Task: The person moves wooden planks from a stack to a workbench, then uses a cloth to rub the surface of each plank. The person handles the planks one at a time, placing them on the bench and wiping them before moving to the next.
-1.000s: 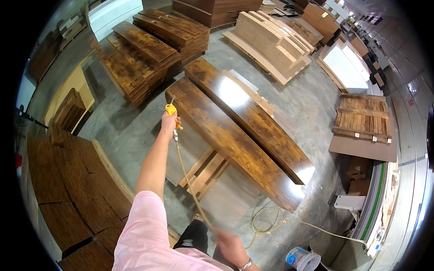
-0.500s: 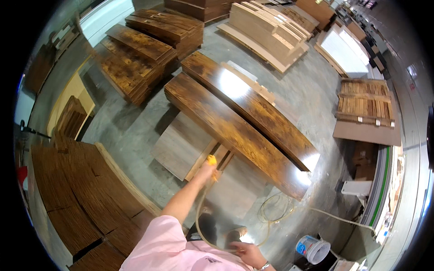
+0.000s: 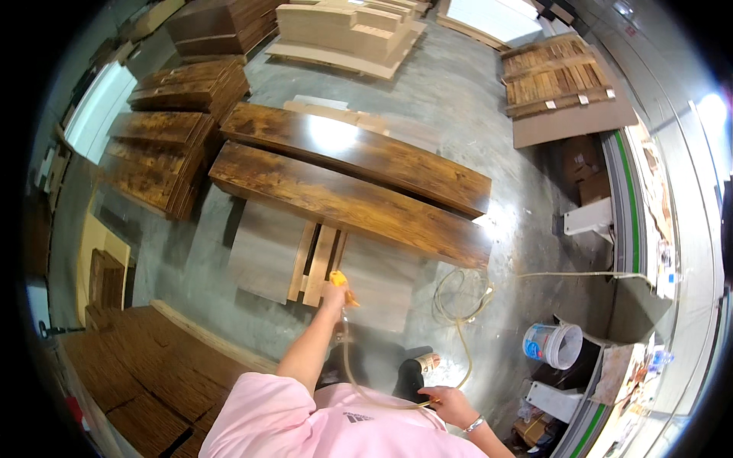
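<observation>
My left hand (image 3: 333,298) is stretched forward, closed around a yellow air gun (image 3: 338,279) with a thin, clear amber hose (image 3: 349,351) hanging from it. Its nozzle end is too small to make out. The hose loops down across my shirt to my right hand (image 3: 455,406), which grips it near my waist. Ahead of the air gun lie two long stacks of glossy brown wood-grain boards, the near stack (image 3: 343,202) and the far stack (image 3: 366,156). Below them, wooden strips (image 3: 321,263) and grey boards (image 3: 263,248) form a low support.
More hose lies coiled (image 3: 463,298) on the floor and runs right to a workbench (image 3: 628,206). A white bucket (image 3: 551,345) stands by the bench. Dark board stacks (image 3: 145,374) are close at left; others (image 3: 160,153) lie farther left. A slatted wooden piece (image 3: 557,76) rests at far right.
My view has turned, so the long board stacks now lie more level and farther left. Both hands keep their hold; the right hand with the hose has moved outward to the right.
</observation>
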The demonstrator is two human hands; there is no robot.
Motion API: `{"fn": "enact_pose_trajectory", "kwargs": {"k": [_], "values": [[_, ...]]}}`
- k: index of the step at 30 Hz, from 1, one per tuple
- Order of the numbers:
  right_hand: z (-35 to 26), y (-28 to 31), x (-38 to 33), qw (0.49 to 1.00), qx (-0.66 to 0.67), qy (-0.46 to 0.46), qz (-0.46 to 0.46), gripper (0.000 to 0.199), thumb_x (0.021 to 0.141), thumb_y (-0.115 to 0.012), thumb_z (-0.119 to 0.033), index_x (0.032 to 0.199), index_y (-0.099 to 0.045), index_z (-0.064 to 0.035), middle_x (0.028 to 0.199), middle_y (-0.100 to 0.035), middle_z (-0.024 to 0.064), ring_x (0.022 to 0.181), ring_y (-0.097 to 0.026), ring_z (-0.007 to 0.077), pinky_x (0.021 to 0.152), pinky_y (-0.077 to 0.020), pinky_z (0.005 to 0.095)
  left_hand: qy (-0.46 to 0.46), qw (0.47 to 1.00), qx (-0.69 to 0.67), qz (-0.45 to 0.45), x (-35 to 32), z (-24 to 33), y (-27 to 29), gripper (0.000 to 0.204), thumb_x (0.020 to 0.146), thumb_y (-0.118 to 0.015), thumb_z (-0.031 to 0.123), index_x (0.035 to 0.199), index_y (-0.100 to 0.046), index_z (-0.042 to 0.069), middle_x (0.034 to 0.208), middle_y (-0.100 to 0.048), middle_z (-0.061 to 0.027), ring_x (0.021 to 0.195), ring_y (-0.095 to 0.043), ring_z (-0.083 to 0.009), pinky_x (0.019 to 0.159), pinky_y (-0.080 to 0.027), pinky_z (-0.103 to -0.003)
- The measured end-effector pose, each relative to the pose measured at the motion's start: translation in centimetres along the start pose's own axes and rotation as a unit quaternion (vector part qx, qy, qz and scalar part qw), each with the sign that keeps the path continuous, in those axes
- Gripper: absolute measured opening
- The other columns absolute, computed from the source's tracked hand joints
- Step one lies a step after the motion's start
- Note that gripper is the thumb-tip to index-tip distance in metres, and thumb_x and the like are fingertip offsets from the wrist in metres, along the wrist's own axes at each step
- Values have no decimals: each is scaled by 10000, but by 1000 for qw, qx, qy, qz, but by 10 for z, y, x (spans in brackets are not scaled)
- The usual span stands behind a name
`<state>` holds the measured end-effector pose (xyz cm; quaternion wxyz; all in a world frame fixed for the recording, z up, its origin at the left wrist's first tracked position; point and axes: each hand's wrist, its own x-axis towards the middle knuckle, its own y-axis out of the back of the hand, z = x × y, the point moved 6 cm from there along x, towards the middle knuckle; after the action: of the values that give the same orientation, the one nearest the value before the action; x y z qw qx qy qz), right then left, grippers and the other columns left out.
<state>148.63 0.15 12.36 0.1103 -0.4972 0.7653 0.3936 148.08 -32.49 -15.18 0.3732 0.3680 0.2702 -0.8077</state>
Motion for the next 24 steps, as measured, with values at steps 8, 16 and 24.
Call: {"fn": "enact_pose_trajectory", "kwargs": {"k": [8,16,24], "values": [[141,56,-118,994,-50,-62,75,315,754,-587,-49,1042,-702,-108,822,-656,128,847,-632,318,757,-506,391,-3,998,-5,-65,-66,-59,-142,158,951,-529,189,1052,-472,83,883,-613,-127,733,-659,-263,617,-569,-421],[273,88,-259,963,49,-133,231,221,775,-674,-243,972,-728,-159,855,-687,110,785,-650,313,693,-524,413,-32,998,32,-44,-136,-121,-297,123,884,-528,57,991,-469,40,764,-567,-101,634,-616,-251,535,-524,-378],[366,94,-344,927,81,-265,252,242,738,-693,-211,969,-724,-146,716,-670,122,691,-651,313,648,-519,407,21,903,388,-182,-150,-288,-410,129,913,-494,97,994,-540,7,796,-612,-132,654,-648,-280,537,-546,-418]]}}
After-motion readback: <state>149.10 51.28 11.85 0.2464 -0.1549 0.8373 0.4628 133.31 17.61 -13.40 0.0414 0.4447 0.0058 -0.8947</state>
